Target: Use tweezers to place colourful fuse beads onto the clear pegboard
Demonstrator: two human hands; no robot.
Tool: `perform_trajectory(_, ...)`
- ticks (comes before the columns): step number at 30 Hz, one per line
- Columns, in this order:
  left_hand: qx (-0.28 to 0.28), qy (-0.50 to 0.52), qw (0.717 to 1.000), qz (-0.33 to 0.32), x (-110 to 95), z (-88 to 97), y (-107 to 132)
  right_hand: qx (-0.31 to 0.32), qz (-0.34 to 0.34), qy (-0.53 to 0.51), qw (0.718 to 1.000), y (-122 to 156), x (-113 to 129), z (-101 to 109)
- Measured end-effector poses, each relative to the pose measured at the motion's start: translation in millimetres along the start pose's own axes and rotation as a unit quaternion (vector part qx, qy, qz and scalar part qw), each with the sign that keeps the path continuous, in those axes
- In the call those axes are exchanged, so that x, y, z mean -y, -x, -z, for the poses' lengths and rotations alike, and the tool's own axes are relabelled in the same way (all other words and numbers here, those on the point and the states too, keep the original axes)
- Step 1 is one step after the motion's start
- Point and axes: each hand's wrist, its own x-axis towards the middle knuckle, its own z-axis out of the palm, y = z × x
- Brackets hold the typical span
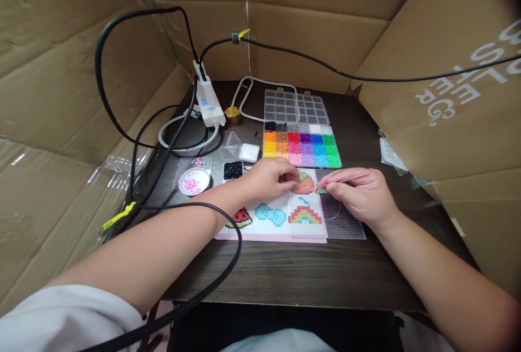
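Note:
My right hand [362, 194] pinches a thin pink stick [348, 180], its tip pointing left over a bead design [306, 183] in orange and green. Close by on the left, my left hand [274, 178] rests above the pattern sheet [266, 235] with fingers bent together; anything between them is hidden. A clear pegboard [319, 231] lies on the sheet's right side. It carries a rainbow design [305, 215] in bead colours. Printed blue shapes [271, 214] and a watermelon slice [241, 218] show beside it, the slice partly behind a black cable.
Behind my hands stands a bead box [301, 143] with many colours, its lid open. Leftward are a tub of black beads [233, 170], a tub of white beads [249, 152] and a dish of pink beads [194, 181]. A black cable [222, 213] crosses my left forearm; a power strip [209, 100] lies behind.

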Motion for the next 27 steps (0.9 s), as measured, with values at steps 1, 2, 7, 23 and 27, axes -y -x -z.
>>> perform_trajectory(1, 0.0, -0.001, 1.0, -0.001, -0.1, 0.1, -0.2, 0.01, 0.003, 0.008, 1.0, -0.3, 0.7, -1.1)
perform_trajectory(2, -0.001, -0.002, 1.0, -0.002, -0.1, 0.1, -0.3, 0.017, 0.006, 0.016, 1.0, -0.6, 1.6, -2.3)
perform_trajectory(7, -0.004, -0.002, 1.0, -0.005, -0.2, 0.2, -0.5, 0.03, 0.0, 0.027, 0.999, -1.6, 5.4, -5.8)
perform_trajectory(23, -0.006, -0.005, 1.0, -0.012, -0.3, -0.6, -0.8, 0.055, 0.027, 0.056, 0.997, -0.7, 5.1, -7.8)
perform_trajectory(27, -0.008, -0.006, 1.0, -0.008, -1.4, -0.5, 0.0, 0.051, 0.033, 0.06, 0.996, -0.6, 5.6, -8.5)
